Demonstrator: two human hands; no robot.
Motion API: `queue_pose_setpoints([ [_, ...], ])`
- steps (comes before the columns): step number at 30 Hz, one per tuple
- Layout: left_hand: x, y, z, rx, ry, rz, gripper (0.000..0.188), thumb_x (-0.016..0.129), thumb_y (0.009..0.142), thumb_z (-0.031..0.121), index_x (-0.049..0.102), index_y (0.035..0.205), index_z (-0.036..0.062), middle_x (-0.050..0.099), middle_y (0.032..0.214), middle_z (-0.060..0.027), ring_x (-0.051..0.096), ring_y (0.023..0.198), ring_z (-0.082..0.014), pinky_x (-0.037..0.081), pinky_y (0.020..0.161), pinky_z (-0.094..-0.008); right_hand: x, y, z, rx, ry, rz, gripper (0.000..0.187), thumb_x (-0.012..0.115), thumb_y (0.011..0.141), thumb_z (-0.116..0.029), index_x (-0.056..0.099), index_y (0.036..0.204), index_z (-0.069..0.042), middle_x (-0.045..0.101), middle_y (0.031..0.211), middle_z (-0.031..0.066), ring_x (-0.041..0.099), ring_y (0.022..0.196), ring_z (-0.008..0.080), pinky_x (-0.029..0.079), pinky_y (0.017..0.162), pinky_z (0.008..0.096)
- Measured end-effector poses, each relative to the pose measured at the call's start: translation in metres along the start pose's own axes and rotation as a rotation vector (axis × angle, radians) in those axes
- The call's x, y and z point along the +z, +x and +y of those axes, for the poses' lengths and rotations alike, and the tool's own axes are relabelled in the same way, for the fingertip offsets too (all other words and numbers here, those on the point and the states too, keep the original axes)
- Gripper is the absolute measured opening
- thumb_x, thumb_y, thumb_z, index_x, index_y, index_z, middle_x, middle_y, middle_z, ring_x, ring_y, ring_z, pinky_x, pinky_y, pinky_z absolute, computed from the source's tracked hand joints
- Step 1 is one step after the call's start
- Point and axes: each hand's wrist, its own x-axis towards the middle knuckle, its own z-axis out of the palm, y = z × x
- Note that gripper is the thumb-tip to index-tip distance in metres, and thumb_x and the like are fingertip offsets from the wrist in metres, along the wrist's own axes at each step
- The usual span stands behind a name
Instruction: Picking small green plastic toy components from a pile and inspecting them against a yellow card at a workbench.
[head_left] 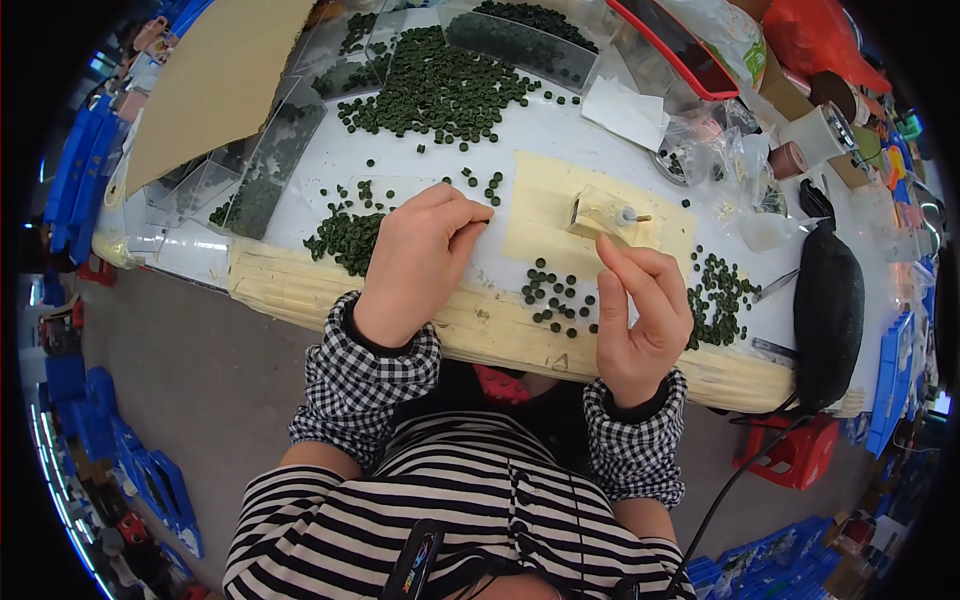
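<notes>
"Head view: where's the pale block (600, 215)?"

"Just far of my right hand (645, 320), the nearer one; long axis left to right."

"Fingers?"

"Right slightly parted, seemingly empty; left hand (420, 255) closely pinched, contents I can't tell."

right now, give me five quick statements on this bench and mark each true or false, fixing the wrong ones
1. The left hand is to the left of the cream block. True.
2. The small round pieces on the table are orange. False: the small round pieces are dark green.
3. The cream block sits on a pale yellow sheet. True.
4. The red plastic bag is at the near left corner of the table. False: the red plastic bag is at the far right.
5. The right hand wears a glove. False: it is bare, with a checked cuff at the wrist.
</notes>
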Motion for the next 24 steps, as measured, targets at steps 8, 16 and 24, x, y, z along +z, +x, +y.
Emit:
queue_pose_setpoints([
  [8,-0.01,-0.005,-0.007,-0.052,-0.07,0.083,0.022,0.064,0.082,-0.006,0.069,0.102,-0.0012,0.067,0.088,-0.0112,0.065,0.072,-0.0181,0.052,0.067,-0.0262,-0.001,-0.001,0.001,-0.005,-0.003,0.011,0.027,0.069,0.081,0.004,0.072,0.108,-0.001,0.062,0.087,0.0097,0.06,0.075,0.0179,0.049,0.067,0.026],
  [16,0.005,-0.005,0.011,0.147,-0.127,-0.002,0.016,0.066,0.081,-0.002,0.069,0.097,0.0014,0.062,0.083,-0.0098,0.062,0.07,-0.0221,0.05,0.063,-0.0296,-0.001,0.0,-0.001,0.003,-0.013,0.009,0.027,0.069,0.081,0.004,0.072,0.108,-0.001,0.063,0.088,0.0096,0.061,0.075,0.0174,0.049,0.067,0.0257],
  [24,0.025,-0.002,0.016,0.302,-0.02,-0.08,0.017,0.067,0.08,-0.001,0.07,0.095,0.0043,0.055,0.078,-0.0087,0.057,0.073,-0.0262,0.048,0.066,-0.0351,-0.002,-0.001,-0.002,0.009,-0.011,0.011,0.026,0.069,0.081,0.004,0.072,0.107,-0.001,0.063,0.088,0.0097,0.061,0.076,0.0179,0.049,0.068,0.0263],
])
